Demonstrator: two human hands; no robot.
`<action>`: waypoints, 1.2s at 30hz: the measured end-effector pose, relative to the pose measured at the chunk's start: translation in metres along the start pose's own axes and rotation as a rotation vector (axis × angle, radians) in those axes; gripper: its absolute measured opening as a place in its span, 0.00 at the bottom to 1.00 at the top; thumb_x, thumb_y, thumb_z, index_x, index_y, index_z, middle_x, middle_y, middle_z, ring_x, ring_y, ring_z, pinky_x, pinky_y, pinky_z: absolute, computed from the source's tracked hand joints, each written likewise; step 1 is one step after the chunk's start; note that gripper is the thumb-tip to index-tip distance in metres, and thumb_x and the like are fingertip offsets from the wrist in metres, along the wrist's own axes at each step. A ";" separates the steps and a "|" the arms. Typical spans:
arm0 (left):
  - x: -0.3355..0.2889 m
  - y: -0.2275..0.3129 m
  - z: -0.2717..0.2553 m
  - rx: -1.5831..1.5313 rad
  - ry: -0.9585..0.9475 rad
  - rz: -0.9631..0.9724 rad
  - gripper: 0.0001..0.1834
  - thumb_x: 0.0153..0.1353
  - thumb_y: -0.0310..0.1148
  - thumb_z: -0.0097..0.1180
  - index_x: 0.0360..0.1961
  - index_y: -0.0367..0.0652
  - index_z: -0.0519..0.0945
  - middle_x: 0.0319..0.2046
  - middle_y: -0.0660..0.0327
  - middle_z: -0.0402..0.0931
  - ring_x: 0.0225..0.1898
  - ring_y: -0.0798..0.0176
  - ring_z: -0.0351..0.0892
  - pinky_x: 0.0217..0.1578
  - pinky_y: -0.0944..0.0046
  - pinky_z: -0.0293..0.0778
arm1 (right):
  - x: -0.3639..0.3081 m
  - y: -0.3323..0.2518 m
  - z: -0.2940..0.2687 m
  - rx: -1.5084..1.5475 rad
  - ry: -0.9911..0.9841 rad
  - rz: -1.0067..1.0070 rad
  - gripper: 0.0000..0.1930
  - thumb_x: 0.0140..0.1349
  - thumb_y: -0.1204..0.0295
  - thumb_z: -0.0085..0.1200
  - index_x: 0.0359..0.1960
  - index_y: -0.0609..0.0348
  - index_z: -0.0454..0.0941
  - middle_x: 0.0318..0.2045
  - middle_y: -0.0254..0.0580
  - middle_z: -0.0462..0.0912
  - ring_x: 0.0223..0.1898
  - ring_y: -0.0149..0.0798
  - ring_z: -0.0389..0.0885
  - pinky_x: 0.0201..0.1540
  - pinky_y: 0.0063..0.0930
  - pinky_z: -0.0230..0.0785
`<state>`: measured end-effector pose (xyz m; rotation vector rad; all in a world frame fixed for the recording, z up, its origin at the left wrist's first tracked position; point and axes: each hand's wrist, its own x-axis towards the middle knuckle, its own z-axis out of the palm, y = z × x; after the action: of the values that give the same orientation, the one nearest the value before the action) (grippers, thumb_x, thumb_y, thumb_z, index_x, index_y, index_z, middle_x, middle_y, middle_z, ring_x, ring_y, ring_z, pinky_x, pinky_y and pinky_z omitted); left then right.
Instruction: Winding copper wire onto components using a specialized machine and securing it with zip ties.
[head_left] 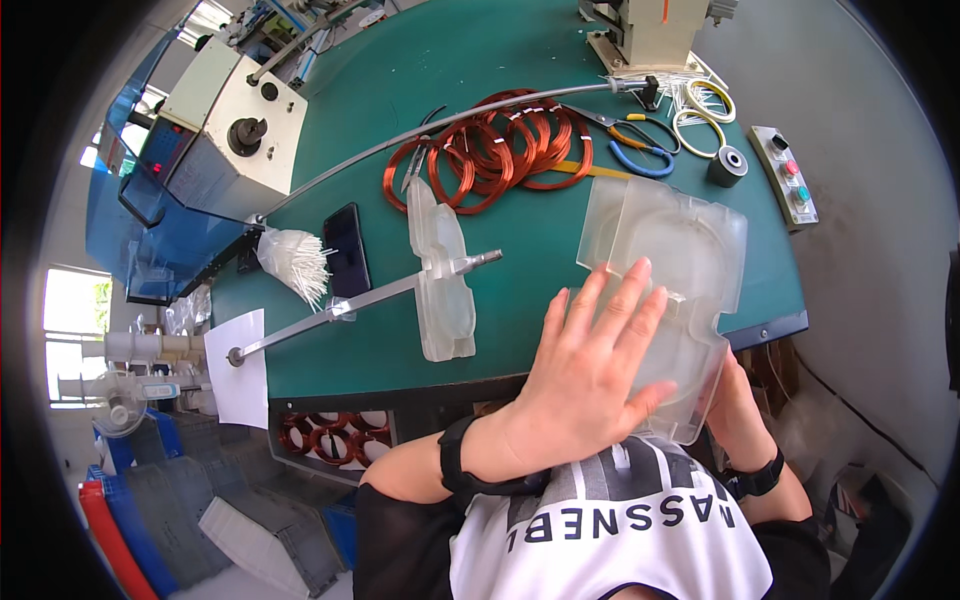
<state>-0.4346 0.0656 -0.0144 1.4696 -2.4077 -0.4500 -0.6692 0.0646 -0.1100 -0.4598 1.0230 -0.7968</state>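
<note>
A translucent whitish plastic plate [690, 235] with notched edges is held up in front of my body, at the right of the table. My left hand [590, 360] lies on its face, palm down with fingers spread. At the plate's lower right edge, my right hand [738, 405] grips it; most of its fingers are hidden behind the plate. A similar translucent plate [440, 280] stands on a metal shaft [340, 310] left of my left hand, and the shaft's tip sticks out on the right side.
Copper wire coils [470, 160], scissors [645, 145], tape rolls [700, 118], white ties [295, 262] and a phone [346, 250] lie on the green table [360, 115]. A machine [235, 130] stands left, a switch box [785, 180] right. More coils [335, 440] sit in a drawer below.
</note>
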 end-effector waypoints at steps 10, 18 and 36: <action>-0.058 -0.068 0.070 -1.042 0.524 -0.354 0.36 0.67 0.53 0.33 0.64 0.32 0.54 0.65 0.47 0.52 0.68 0.53 0.47 0.65 0.55 0.46 | 0.018 -0.034 0.041 -0.780 -0.399 -0.555 0.52 0.49 0.45 0.61 0.65 0.68 0.49 0.61 0.57 0.63 0.61 0.48 0.64 0.57 0.39 0.62; -0.030 -0.046 0.009 0.133 0.119 -0.010 0.47 0.41 0.57 0.64 0.61 0.47 0.64 0.63 0.49 0.57 0.63 0.44 0.55 0.56 0.35 0.54 | 0.078 -0.006 0.050 -1.212 -0.355 -1.012 0.62 0.30 0.69 0.74 0.65 0.71 0.41 0.60 0.64 0.57 0.60 0.60 0.60 0.60 0.44 0.58; -0.187 -0.269 -0.021 0.081 0.499 -0.799 0.26 0.68 0.41 0.35 0.21 0.38 0.78 0.14 0.58 0.71 0.23 0.54 0.72 0.37 0.56 0.63 | 0.084 -0.047 0.077 -0.530 -0.311 -0.351 0.38 0.55 0.57 0.54 0.64 0.66 0.57 0.58 0.44 0.67 0.60 0.37 0.64 0.59 0.29 0.57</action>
<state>-0.1276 0.1136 -0.1193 2.2295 -1.4145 -0.1047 -0.5941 -0.0319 -0.0905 -1.2060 0.8628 -0.7253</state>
